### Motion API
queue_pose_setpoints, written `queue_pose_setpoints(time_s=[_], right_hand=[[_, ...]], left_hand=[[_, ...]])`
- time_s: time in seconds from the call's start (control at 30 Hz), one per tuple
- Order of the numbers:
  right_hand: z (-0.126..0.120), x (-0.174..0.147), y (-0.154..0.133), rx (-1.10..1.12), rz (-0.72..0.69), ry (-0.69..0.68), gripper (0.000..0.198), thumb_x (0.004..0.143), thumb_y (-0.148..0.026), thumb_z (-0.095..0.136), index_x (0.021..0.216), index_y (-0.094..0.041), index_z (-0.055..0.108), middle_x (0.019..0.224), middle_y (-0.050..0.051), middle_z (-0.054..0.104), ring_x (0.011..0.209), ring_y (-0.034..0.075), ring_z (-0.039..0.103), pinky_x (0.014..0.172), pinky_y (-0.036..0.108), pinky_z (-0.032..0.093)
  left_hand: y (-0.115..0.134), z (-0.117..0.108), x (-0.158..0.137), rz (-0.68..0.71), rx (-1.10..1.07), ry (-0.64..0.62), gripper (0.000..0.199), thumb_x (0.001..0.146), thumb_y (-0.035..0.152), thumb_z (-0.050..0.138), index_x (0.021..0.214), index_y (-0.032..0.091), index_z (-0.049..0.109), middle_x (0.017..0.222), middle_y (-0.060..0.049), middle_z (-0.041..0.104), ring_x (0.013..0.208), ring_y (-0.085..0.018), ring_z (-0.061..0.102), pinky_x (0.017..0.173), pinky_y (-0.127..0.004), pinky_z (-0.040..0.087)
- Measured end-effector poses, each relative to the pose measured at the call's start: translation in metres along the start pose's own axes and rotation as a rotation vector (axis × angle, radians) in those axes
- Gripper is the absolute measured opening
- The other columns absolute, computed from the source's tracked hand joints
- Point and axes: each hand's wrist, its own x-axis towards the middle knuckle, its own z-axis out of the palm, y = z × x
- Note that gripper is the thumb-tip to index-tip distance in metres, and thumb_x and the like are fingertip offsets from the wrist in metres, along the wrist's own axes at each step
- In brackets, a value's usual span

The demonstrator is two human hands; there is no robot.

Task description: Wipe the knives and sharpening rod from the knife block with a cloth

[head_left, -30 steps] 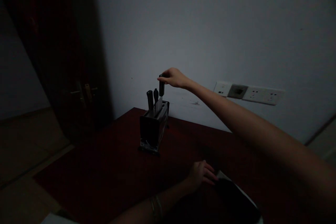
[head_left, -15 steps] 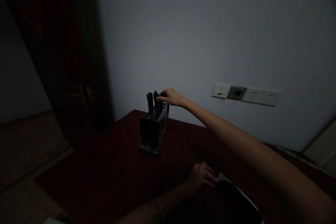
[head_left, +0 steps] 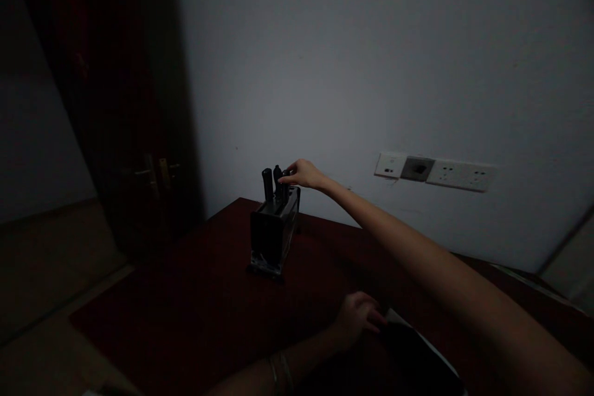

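A dark knife block [head_left: 268, 236] stands upright on the dark red table [head_left: 185, 297], with several black handles rising from its top. One black handle [head_left: 268, 185] is at its left and another [head_left: 278, 182] beside it. My right hand [head_left: 301, 173] reaches across and is closed around the rightmost handle, which its fingers partly hide. The blade of that knife is out of sight in the block. Lower down, my left hand [head_left: 356, 319] lies over the table, fingers loosely bent and apart. Its fingertips are by the edge of a dark flat object with a pale border [head_left: 417, 346].
Behind the table is a pale wall with a row of switches and sockets [head_left: 436, 172]. A dark door [head_left: 116, 105] with a metal handle [head_left: 152, 173] is on the left, above a tiled floor [head_left: 51, 266]. The room is dim.
The view has shifted slightly. My right hand stays at the same knife handle. The fingers of my left hand are a little more bent than before.
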Motion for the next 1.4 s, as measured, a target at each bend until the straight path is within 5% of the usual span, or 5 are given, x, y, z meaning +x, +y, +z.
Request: queue_pose_setpoints(time_s=[0.57, 0.8, 1.0, 1.17, 1.4], right_hand=[[0.016, -0.006, -0.011, -0.050, 0.024, 0.097, 0.032, 0.078, -0.028, 0.054, 0.104, -0.010, 0.061, 0.093, 0.011, 0.066, 0.072, 0.015, 0.062, 0.060, 0.021, 0.045], [0.026, -0.004, -0.014, -0.174, 0.082, 0.105, 0.026, 0.080, -0.029, 0.048, 0.091, -0.009, 0.062, 0.090, 0.015, 0.066, 0.080, 0.020, 0.062, 0.065, 0.024, 0.043], [0.026, -0.010, -0.019, -0.237, 0.078, 0.082, 0.031, 0.071, -0.026, 0.059, 0.098, -0.012, 0.057, 0.099, 0.016, 0.064, 0.092, 0.025, 0.060, 0.069, 0.027, 0.043], [0.025, -0.015, -0.020, -0.238, 0.080, 0.073, 0.056, 0.065, -0.026, 0.064, 0.115, -0.012, 0.044, 0.104, 0.016, 0.062, 0.094, 0.025, 0.059, 0.068, 0.028, 0.045], [0.007, -0.032, -0.006, -0.207, 0.100, 0.069, 0.077, 0.064, -0.030, 0.067, 0.130, -0.012, 0.030, 0.110, 0.019, 0.059, 0.079, 0.023, 0.062, 0.059, 0.028, 0.048]], left_hand=[[0.156, -0.023, -0.126, 0.959, 1.612, -0.463, 0.020, 0.071, 0.028, 0.051, 0.088, 0.019, 0.057, 0.072, 0.000, 0.063, 0.061, -0.013, 0.057, 0.048, -0.023, 0.037], [0.245, -0.066, -0.139, 1.391, 1.638, 0.040, 0.019, 0.072, 0.013, 0.040, 0.078, 0.014, 0.058, 0.066, -0.003, 0.061, 0.060, -0.013, 0.053, 0.055, -0.026, 0.041], [0.344, -0.127, -0.097, 1.012, 1.489, 0.674, 0.026, 0.070, 0.014, 0.044, 0.089, 0.015, 0.063, 0.088, -0.006, 0.065, 0.082, -0.016, 0.058, 0.076, -0.029, 0.045], [0.374, -0.172, -0.043, 0.365, 1.451, 0.507, 0.045, 0.068, 0.018, 0.052, 0.111, 0.006, 0.056, 0.106, -0.013, 0.062, 0.090, -0.018, 0.058, 0.075, -0.024, 0.044], [0.369, -0.185, -0.001, 0.175, 1.471, 0.289, 0.045, 0.058, 0.022, 0.061, 0.101, 0.010, 0.065, 0.076, -0.005, 0.067, 0.069, -0.015, 0.057, 0.059, -0.021, 0.042]])
